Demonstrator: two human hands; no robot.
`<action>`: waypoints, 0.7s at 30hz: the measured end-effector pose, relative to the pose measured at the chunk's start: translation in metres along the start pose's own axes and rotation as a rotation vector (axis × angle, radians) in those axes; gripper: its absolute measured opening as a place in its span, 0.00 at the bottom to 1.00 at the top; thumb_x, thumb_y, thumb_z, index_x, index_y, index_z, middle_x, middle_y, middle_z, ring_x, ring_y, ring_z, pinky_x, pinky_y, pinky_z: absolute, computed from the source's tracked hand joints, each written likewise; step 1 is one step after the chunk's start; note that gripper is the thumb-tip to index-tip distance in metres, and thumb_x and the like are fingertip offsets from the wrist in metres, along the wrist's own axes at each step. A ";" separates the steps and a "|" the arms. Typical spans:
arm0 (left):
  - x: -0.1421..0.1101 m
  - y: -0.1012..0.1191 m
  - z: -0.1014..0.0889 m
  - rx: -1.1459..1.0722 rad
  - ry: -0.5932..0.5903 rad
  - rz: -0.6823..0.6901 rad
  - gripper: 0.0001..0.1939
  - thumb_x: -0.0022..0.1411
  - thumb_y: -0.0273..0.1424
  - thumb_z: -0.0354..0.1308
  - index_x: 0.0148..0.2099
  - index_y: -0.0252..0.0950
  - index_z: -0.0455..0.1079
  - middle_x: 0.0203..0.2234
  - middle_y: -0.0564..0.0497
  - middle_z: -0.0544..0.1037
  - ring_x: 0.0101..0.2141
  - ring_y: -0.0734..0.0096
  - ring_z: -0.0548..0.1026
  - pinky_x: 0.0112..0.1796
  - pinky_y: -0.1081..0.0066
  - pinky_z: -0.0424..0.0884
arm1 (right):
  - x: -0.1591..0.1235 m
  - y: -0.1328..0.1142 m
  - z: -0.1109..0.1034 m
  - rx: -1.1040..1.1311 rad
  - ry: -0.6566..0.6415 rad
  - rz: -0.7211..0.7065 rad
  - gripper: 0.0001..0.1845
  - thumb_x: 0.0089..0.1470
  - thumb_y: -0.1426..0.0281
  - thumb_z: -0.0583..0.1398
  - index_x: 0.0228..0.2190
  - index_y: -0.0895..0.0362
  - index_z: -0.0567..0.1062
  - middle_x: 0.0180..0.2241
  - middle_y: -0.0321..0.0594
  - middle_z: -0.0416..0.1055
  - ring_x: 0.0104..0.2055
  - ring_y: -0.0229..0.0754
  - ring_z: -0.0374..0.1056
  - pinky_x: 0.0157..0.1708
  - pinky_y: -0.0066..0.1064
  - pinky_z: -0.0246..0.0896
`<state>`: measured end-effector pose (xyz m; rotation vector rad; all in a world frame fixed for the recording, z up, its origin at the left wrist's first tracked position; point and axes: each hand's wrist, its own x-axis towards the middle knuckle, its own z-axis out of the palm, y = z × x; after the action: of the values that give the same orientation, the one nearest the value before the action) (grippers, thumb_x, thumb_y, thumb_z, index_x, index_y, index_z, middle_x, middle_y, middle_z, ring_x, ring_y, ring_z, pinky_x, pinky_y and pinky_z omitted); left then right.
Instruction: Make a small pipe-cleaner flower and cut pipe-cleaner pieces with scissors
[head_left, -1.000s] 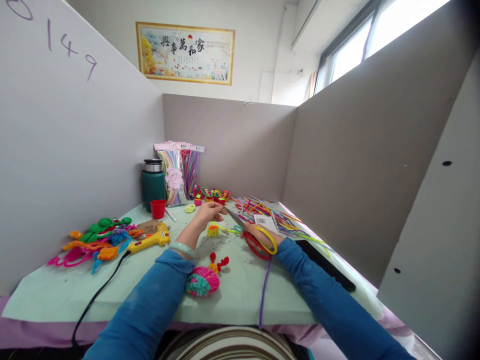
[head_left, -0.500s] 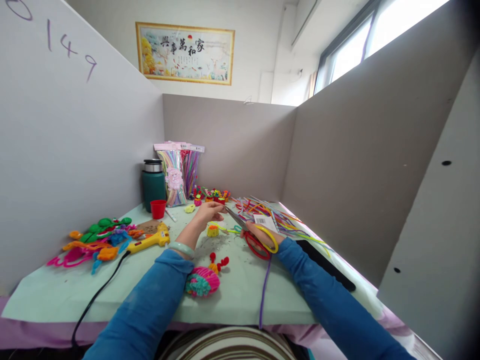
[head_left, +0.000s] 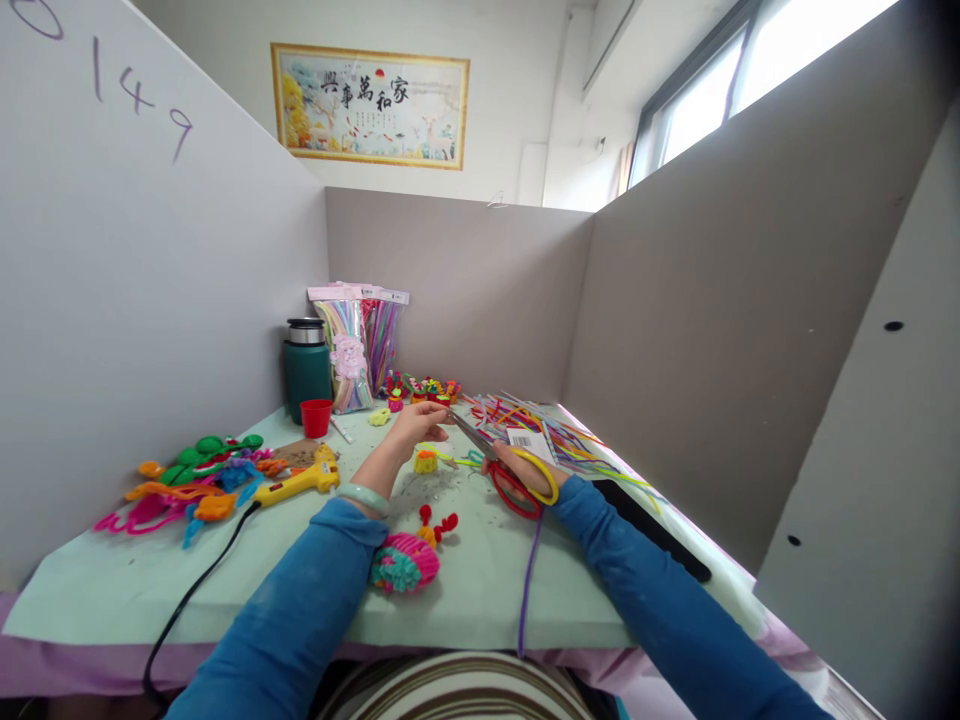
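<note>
My right hand [head_left: 514, 470] grips a pair of scissors [head_left: 472, 434] with one red and one yellow handle loop. Their blades point up and left to the fingertips of my left hand [head_left: 417, 424]. Those fingertips are pinched together at the blade tips; what they hold is too small to make out. A purple pipe cleaner [head_left: 529, 585] hangs down below my right hand to the table's front edge. Beneath my left hand sits a small yellow and orange coil [head_left: 425, 460]. Nearer me lies a pink and teal fuzzy figure [head_left: 406, 562] with red-tipped stalks.
A yellow glue gun [head_left: 300, 480] with a black cord lies left, beside colourful pipe-cleaner pieces [head_left: 199, 480]. Behind stand a red cup [head_left: 316, 418], a green bottle [head_left: 307, 370] and bagged pipe cleaners [head_left: 349, 345]. Loose pipe cleaners [head_left: 570, 440] and a black slab [head_left: 652, 530] lie right.
</note>
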<state>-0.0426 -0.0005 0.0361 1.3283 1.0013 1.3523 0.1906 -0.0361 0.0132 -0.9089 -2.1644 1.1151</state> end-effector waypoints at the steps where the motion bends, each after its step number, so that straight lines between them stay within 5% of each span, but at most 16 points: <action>1: 0.000 0.000 0.000 -0.002 0.004 0.000 0.18 0.45 0.36 0.68 0.36 0.31 0.71 0.30 0.45 0.80 0.19 0.76 0.73 0.28 0.70 0.74 | 0.000 0.000 0.000 0.006 0.000 0.001 0.39 0.57 0.42 0.37 0.34 0.60 0.72 0.12 0.30 0.57 0.10 0.31 0.51 0.13 0.24 0.49; 21: -0.002 0.002 0.002 -0.032 -0.011 0.017 0.18 0.43 0.35 0.69 0.35 0.30 0.71 0.31 0.43 0.80 0.20 0.74 0.74 0.29 0.69 0.74 | 0.000 0.002 0.003 -0.029 0.079 -0.031 0.35 0.58 0.45 0.41 0.34 0.59 0.72 0.12 0.29 0.57 0.11 0.31 0.51 0.11 0.23 0.46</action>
<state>-0.0404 -0.0033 0.0374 1.3218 0.9595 1.3664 0.1895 -0.0369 0.0097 -0.9135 -2.1282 1.0186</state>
